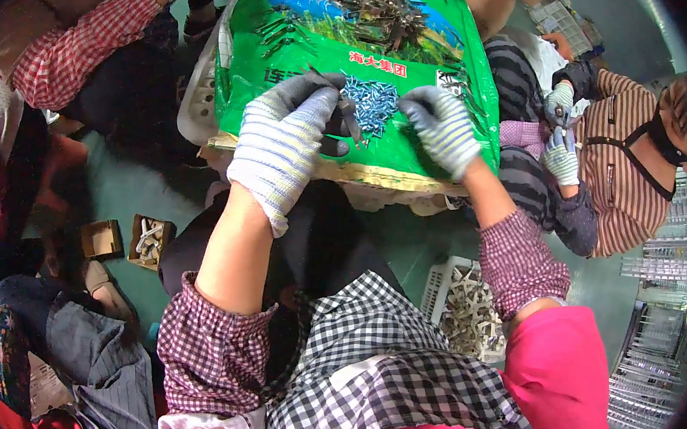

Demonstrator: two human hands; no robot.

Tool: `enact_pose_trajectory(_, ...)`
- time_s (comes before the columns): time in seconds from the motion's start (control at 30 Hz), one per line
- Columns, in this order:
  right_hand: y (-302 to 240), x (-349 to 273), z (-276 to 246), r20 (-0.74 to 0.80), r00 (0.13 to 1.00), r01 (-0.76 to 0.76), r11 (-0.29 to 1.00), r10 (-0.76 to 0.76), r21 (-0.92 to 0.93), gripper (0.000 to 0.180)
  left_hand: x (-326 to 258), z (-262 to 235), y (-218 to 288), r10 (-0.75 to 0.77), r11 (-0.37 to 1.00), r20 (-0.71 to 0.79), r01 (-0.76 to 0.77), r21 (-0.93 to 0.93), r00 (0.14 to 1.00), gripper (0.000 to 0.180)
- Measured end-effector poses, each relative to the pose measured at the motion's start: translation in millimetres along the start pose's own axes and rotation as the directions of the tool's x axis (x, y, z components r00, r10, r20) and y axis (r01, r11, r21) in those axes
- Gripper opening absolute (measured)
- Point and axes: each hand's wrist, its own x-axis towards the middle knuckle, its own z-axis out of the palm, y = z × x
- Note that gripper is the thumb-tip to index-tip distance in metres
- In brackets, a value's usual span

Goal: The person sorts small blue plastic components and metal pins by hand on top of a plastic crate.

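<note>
My left hand (287, 137), in a striped knit glove with dark grey fingertips, grips a thin dark metal piece (348, 118) that hangs down beside a heap of small blue pins (372, 104). Its fingers are bent together around the upper end of the piece. Just right of the heap is my right hand (443, 127), gloved the same way. Its fingers are curled closed, and whatever they may hold is too small to make out. The heap lies on a green printed sack (310, 59) spread over the work surface.
Farther back on the sack lies a pile of dark metal parts (381, 14). A white crate of metal parts (462, 311) stands on the floor below. Small cardboard boxes (150, 241) are at left. Co-workers sit around, one in a striped top (625, 164) at right.
</note>
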Motion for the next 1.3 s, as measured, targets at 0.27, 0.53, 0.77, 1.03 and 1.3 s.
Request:
enact_pose_trajectory(0.27,-98.9,7.6,8.2,0.209,0.968,-0.246,0.713,0.142,0.656,0.017,-1.1,2.8,-2.0,-0.028,1.000,-0.039,0.029,0.012,0.999,0.025)
enact_pose_trajectory(0.53,-92.7,6.9,17.9,0.236,0.958,-0.279,0.698,0.161,0.660,0.013,-3.9,-0.4,5.4,-0.048,0.997,-0.043,0.050,0.060,0.998,0.026)
enact_pose_trajectory(0.77,-91.6,6.7,22.9,0.224,0.959,-0.284,0.646,0.176,0.709,0.012,0.2,-4.6,-1.7,-0.008,0.994,-0.030,0.011,0.108,1.000,0.028)
enact_pose_trajectory(1.03,-92.4,4.9,36.6,-0.059,0.998,0.018,0.844,0.016,0.535,0.014,-3.6,-2.2,-5.9,0.000,1.000,-0.094,0.000,0.003,0.996,0.020)
enact_pose_trajectory(1.3,-82.3,12.5,36.2,-0.169,0.878,0.420,0.891,-0.447,-0.173,0.013,1.8,-4.4,-16.5,0.056,0.998,0.006,-0.056,0.010,0.998,0.029)
